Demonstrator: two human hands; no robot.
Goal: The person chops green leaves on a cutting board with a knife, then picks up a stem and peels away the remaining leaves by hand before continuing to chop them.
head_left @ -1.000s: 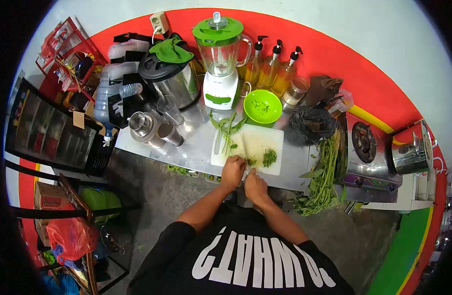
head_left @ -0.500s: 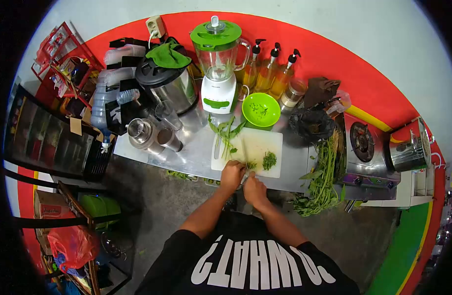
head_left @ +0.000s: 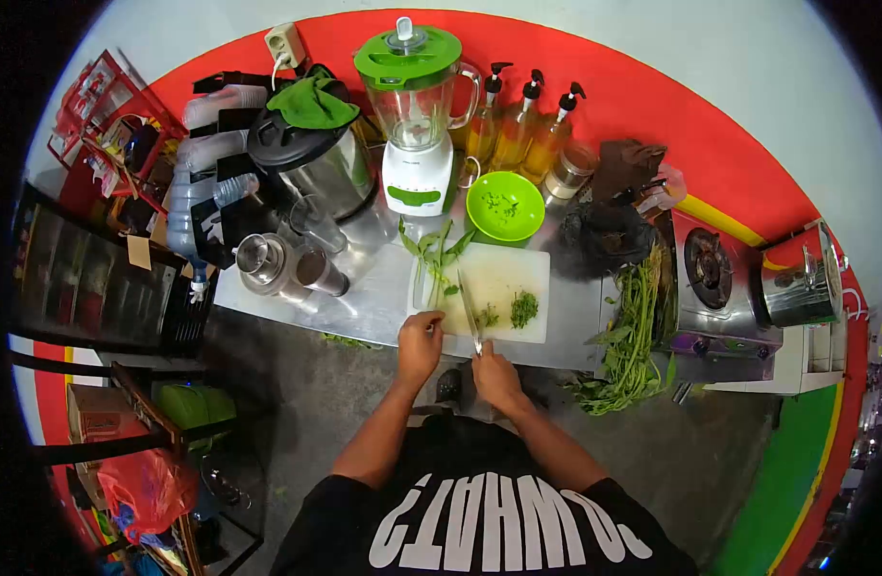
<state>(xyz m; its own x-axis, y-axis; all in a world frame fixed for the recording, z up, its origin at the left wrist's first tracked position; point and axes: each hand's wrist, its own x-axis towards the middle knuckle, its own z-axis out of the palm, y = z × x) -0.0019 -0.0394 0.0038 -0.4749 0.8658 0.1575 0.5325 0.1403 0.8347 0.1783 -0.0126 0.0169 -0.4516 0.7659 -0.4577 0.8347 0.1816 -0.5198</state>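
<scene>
My right hand (head_left: 499,376) is closed around the handle of a knife (head_left: 469,305), whose blade points away over the white cutting board (head_left: 531,269). My left hand (head_left: 421,348) is by the board's front left corner, its fingers loosely bent and index finger and thumb apart; nothing shows between them. Leafy green stems (head_left: 437,255) lie across the board's back left. Right of the blade is a little heap of chopped greens (head_left: 487,315), and farther right sits a larger chopped pile (head_left: 524,309). Behind the board, a lime-green bowl (head_left: 527,216) holds some cut green bits.
A blender (head_left: 417,178), pump bottles (head_left: 517,134) and a steel pot with black lid (head_left: 335,182) line the wall. A shaker (head_left: 261,269) and dark-filled glass (head_left: 318,272) stand left. To the right are bundled greens (head_left: 633,331) and a stove (head_left: 714,331).
My left hand has moved left and toward me, away from the knife and greens. More of the blade now shows in my right hand. The view has shifted slightly.
</scene>
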